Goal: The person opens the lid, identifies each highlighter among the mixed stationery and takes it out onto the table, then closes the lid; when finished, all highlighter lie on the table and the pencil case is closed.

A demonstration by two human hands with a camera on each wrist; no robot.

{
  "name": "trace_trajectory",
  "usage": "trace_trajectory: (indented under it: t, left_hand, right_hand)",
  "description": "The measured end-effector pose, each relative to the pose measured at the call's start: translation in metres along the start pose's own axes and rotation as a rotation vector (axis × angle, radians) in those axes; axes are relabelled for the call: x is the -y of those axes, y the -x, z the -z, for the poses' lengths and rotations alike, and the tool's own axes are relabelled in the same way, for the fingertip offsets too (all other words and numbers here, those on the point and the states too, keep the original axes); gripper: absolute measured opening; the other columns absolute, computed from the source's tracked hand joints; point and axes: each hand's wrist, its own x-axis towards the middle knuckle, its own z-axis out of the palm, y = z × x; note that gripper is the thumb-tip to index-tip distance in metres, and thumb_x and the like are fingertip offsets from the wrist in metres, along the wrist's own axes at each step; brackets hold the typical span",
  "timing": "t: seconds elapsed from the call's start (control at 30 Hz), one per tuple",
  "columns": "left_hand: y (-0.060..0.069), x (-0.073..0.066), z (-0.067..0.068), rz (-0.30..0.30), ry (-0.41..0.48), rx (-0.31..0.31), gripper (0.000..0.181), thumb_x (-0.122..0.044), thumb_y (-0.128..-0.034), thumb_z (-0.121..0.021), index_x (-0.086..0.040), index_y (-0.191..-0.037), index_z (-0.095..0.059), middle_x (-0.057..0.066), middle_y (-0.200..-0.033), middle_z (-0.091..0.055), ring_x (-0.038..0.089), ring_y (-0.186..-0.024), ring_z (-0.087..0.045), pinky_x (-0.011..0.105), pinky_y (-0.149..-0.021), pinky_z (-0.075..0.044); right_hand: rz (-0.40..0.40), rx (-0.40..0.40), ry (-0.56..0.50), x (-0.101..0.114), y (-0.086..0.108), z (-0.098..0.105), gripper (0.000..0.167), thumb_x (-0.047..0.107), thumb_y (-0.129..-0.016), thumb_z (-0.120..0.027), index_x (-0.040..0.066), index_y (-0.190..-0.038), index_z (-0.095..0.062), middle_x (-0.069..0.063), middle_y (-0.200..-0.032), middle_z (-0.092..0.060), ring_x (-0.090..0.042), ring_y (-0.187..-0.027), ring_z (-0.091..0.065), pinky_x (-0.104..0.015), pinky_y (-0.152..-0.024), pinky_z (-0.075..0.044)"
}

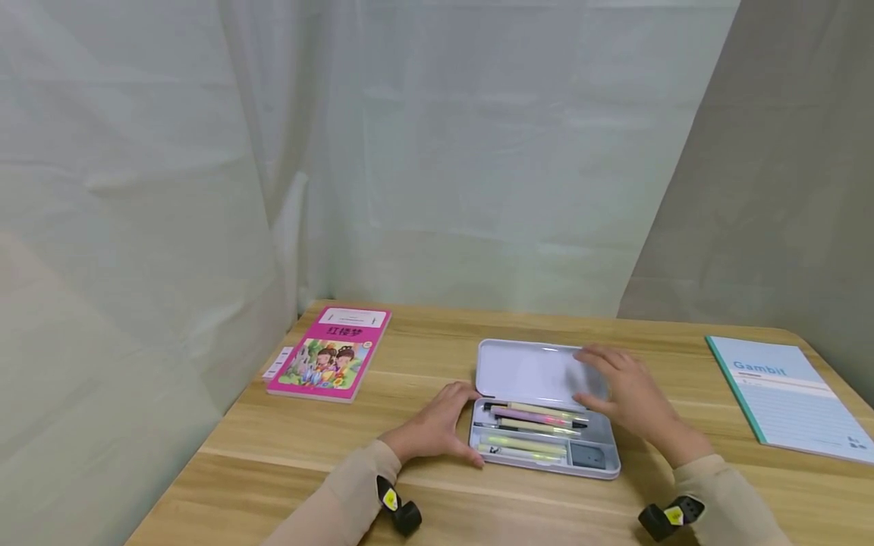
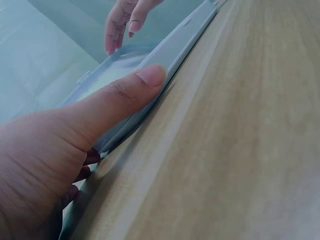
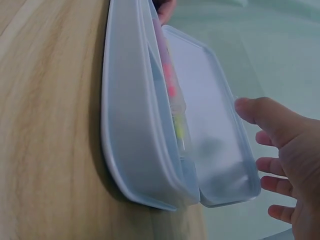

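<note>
An opened white pencil case (image 1: 594,470) lies on the table, its lid (image 1: 526,371) swung back on the far side. Several pens (image 1: 532,415) and a dark grey eraser (image 1: 587,456) lie in its compartments. My left hand (image 1: 437,428) holds the case's left end, thumb at the near corner and fingers at the far side; the left wrist view shows the thumb (image 2: 117,100) along the case wall. Over the lid's right part is my right hand (image 1: 631,394), fingers spread. In the right wrist view that hand (image 3: 290,150) is beside the lid's edge; whether it touches is unclear.
A pink book (image 1: 334,353) lies at the table's back left, on top of another white and pink item (image 1: 276,364). A light blue notebook (image 1: 792,402) is at the right. Pale curtains (image 1: 478,152) hang behind the wooden table (image 1: 307,447).
</note>
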Motion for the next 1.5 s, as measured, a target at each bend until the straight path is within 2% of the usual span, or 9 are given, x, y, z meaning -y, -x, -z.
trace_trajectory:
  t: [0.3, 0.5, 1.0, 1.3, 1.5]
  left_hand:
    - [0.0, -0.002, 0.001, -0.005, -0.012, 0.001, 0.094, -0.049, -0.0583, -0.088, -0.01, -0.133, -0.046, 0.004, -0.136, -0.047, 0.018, -0.127, -0.042, 0.035, -0.115, -0.036]
    - [0.001, -0.002, 0.002, -0.01, -0.007, 0.002, 0.094, -0.049, -0.0583, -0.088, -0.01, -0.133, -0.045, 0.004, -0.135, -0.048, 0.018, -0.127, -0.042, 0.036, -0.115, -0.036]
    - [0.003, -0.003, 0.002, 0.018, -0.015, 0.01, 0.096, -0.053, -0.0594, -0.086, -0.012, -0.135, -0.045, 0.005, -0.139, -0.044, 0.019, -0.13, -0.04, 0.038, -0.115, -0.036]
    - [0.005, -0.007, 0.004, 0.041, -0.047, 0.024, 0.097, -0.055, -0.0602, -0.085, -0.01, -0.136, -0.046, 0.006, -0.138, -0.045, 0.019, -0.129, -0.041, 0.037, -0.115, -0.037]
    - [0.003, -0.009, 0.006, 0.04, -0.113, 0.032, 0.1, -0.059, -0.0608, -0.082, -0.007, -0.138, -0.045, 0.007, -0.137, -0.046, 0.02, -0.128, -0.043, 0.035, -0.114, -0.038]
  right_hand:
    - [-0.006, 0.108, -0.033, -0.003, 0.004, -0.003, 0.069, 0.042, -0.078, -0.076, 0.009, -0.135, -0.053, -0.022, -0.146, -0.042, -0.047, -0.131, -0.04, -0.069, -0.103, -0.034]
    - [0.007, 0.125, -0.073, -0.008, 0.008, -0.009, 0.074, 0.044, -0.079, -0.074, 0.007, -0.138, -0.05, -0.025, -0.147, -0.039, -0.05, -0.132, -0.037, -0.069, -0.102, -0.036]
    - [-0.058, 0.188, -0.182, -0.019, 0.013, -0.021, 0.078, 0.05, -0.081, -0.07, 0.007, -0.141, -0.046, -0.027, -0.149, -0.035, -0.051, -0.134, -0.033, -0.07, -0.102, -0.035]
    - [-0.076, 0.226, -0.188, -0.02, 0.015, -0.024, 0.076, 0.052, -0.084, -0.066, 0.009, -0.143, -0.044, -0.026, -0.15, -0.034, -0.05, -0.136, -0.033, -0.069, -0.102, -0.035]
    - [-0.059, 0.203, -0.16, -0.018, 0.014, -0.022, 0.075, 0.052, -0.083, -0.067, 0.009, -0.141, -0.046, -0.025, -0.15, -0.036, -0.049, -0.136, -0.033, -0.069, -0.103, -0.036]
